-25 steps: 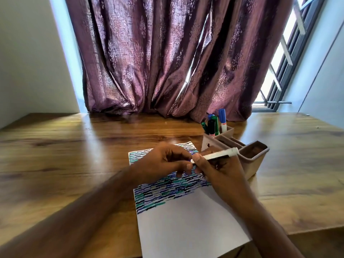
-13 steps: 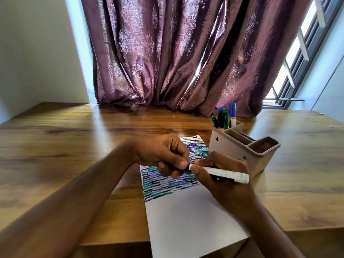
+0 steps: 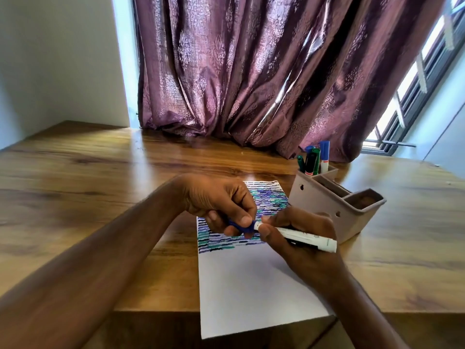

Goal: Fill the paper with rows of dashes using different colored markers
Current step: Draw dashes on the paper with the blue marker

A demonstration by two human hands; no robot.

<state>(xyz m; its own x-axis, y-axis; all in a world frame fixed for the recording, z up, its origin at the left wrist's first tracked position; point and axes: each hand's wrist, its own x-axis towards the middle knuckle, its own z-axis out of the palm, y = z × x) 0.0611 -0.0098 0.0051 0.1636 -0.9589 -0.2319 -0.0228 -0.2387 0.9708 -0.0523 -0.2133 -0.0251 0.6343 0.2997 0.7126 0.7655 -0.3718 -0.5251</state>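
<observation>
A white sheet of paper [image 3: 251, 285] lies on the wooden table, its far half covered in rows of blue, teal and black dashes. Above the dashes my right hand [image 3: 302, 245] grips a white marker [image 3: 305, 238] by its barrel. My left hand [image 3: 221, 202] pinches the marker's blue cap [image 3: 242, 226] at the tip end. Cap and barrel meet end to end; whether the cap is fully seated I cannot tell. The paper's near edge hangs over the table's front edge.
A beige desk organiser [image 3: 334, 202] stands right of the paper, with several markers [image 3: 314, 158] upright in its far compartment. A purple curtain [image 3: 264, 71] hangs behind the table [image 3: 88, 185]. A window [image 3: 415, 79] is at the right.
The marker has swung from pointing up-right to lying nearly level, its rear end now lower right. The view has shifted, so hands and paper sit further right in frame. My left hand stays at the cap.
</observation>
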